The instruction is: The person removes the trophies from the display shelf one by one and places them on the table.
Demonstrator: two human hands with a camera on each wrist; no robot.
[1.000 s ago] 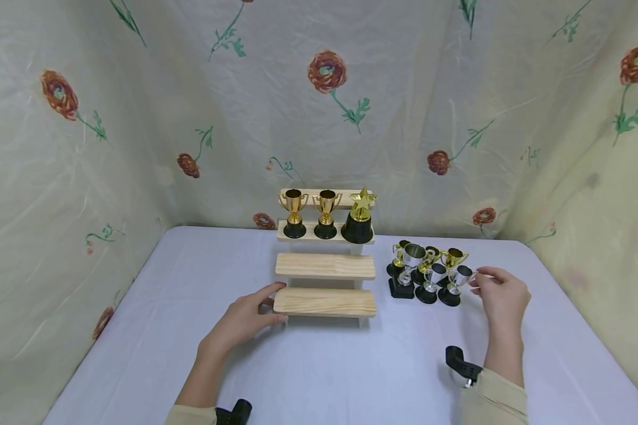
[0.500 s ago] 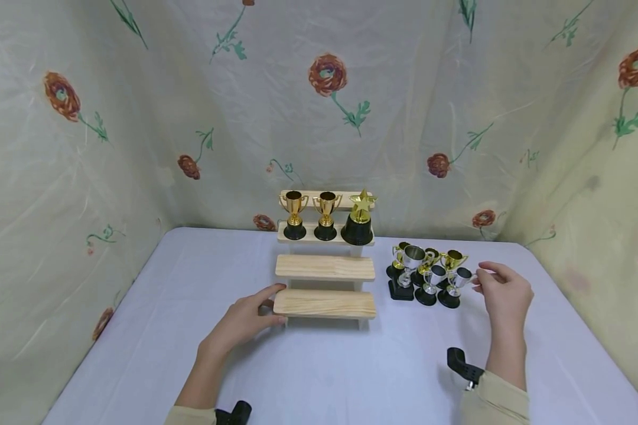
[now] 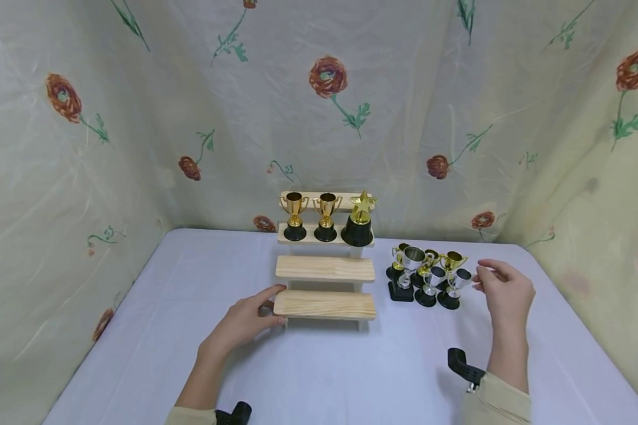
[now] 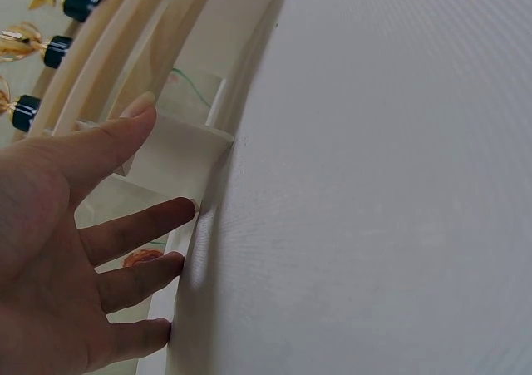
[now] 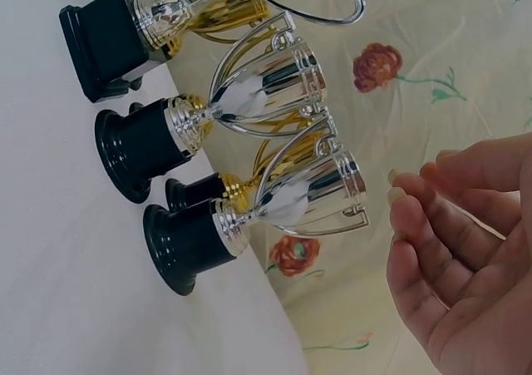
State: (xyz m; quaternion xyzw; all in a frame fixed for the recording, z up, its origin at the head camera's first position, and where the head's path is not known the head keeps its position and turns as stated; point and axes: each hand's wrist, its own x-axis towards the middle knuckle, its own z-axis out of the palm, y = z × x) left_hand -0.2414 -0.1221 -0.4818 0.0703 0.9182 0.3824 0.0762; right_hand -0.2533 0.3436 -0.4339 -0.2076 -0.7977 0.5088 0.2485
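My left hand (image 3: pixel 247 319) rests against the left end of the tiered wooden shelf (image 3: pixel 324 304). In the left wrist view its thumb (image 4: pixel 137 121) is by a plank's end, and its other fingers reach down to the tabletop. My right hand (image 3: pixel 507 294) hovers just right of a small silver cup trophy (image 3: pixel 459 280), fingers loosely bent, holding nothing. A gap shows between those fingers and the trophy (image 5: pixel 307 196) in the right wrist view. Beside it stand another small silver trophy (image 3: pixel 432 282), a larger silver one with a square base (image 3: pixel 410 260), and gold cups (image 3: pixel 453 260) behind.
On an upper shelf tier stand two gold cups (image 3: pixel 295 206) (image 3: pixel 326 206) and a gold star trophy (image 3: pixel 360 218). A white cloth covers the table (image 3: pixel 329 372). Flower-patterned curtain (image 3: pixel 234 106) surrounds its back and sides.
My right hand has drifted slightly right, away from the small silver trophy. The left hand stays at the shelf's end, and the trophies have not moved.
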